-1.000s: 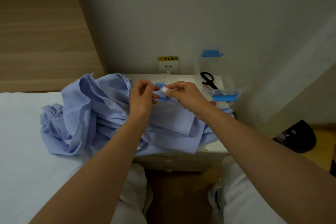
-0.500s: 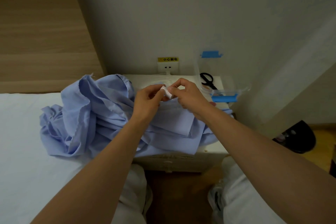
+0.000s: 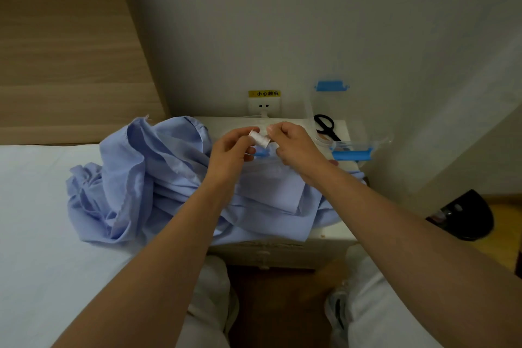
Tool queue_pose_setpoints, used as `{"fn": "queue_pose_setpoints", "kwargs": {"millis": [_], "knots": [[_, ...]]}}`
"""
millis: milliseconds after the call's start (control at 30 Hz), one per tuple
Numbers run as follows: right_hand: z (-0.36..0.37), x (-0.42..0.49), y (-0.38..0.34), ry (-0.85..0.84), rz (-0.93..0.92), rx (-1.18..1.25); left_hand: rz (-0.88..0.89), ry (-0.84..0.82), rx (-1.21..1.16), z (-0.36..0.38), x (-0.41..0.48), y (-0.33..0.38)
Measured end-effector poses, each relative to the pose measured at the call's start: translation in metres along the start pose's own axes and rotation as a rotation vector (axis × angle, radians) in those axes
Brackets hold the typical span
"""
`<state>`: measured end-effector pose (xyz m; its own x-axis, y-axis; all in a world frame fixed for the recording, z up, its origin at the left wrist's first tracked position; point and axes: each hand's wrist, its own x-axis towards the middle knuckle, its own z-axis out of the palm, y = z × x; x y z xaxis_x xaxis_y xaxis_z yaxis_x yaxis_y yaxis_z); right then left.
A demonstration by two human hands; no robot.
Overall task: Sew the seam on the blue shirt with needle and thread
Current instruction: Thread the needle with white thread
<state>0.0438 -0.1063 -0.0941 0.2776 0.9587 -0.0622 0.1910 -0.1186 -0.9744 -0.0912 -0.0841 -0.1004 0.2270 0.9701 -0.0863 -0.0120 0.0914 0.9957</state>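
Note:
The blue shirt [image 3: 158,178] lies crumpled across the bed edge and the white nightstand [image 3: 333,237]. Above it, both hands meet on a small white thread spool [image 3: 260,139]. My right hand [image 3: 296,147] pinches the spool at its right end between thumb and fingers. My left hand [image 3: 231,152] has its curled fingers at the spool's left end. A small blue object [image 3: 261,153] shows just under the hands. No needle can be made out.
A clear plastic box [image 3: 350,144] with blue clasps stands open at the nightstand's back right, with black scissors [image 3: 326,126] inside. A wall socket [image 3: 264,106] is behind the hands. The white bed [image 3: 36,220] lies left; a dark object [image 3: 466,217] sits on the floor right.
The spool has turned and risen slightly between my fingers. My left hand's fingers have shifted onto its left end. The shirt has not moved.

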Motion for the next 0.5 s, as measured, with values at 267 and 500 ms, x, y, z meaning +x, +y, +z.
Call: {"fn": "queue_pose_setpoints", "kwargs": {"millis": [267,500], "knots": [[-0.0018,0.0006,0.0001,0.069,-0.031,-0.079,-0.036,0.193,-0.033,-0.0042,0.0066,-0.0064],[-0.0067,0.0015,-0.0064,0.028,0.064,0.166,-0.127,0.271,-0.07,-0.0044,0.0088,-0.0028]]}}
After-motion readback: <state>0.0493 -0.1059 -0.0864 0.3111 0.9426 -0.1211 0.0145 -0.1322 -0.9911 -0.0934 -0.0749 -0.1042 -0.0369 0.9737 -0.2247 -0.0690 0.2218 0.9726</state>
